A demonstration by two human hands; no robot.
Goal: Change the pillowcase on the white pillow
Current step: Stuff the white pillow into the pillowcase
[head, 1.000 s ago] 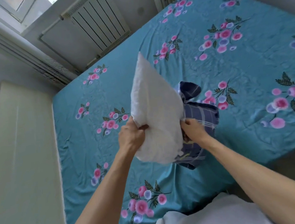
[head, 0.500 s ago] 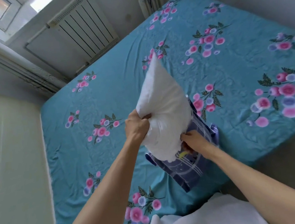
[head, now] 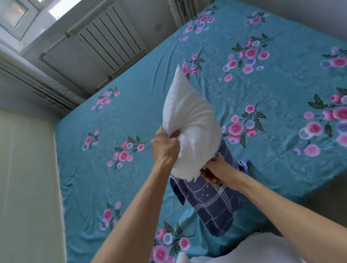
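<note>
Head view. The left hand (head: 164,149) was clenched on a bunched fold of the white pillow (head: 190,127), which stood on end in the air above the teal floral bedsheet (head: 273,97). The right hand (head: 215,168) gripped the pillow's lower end together with the mouth of the blue checked pillowcase (head: 212,205), which hung slack beneath the pillow. A white radiator (head: 111,40) stood on the wall under the window (head: 13,11)
</note>
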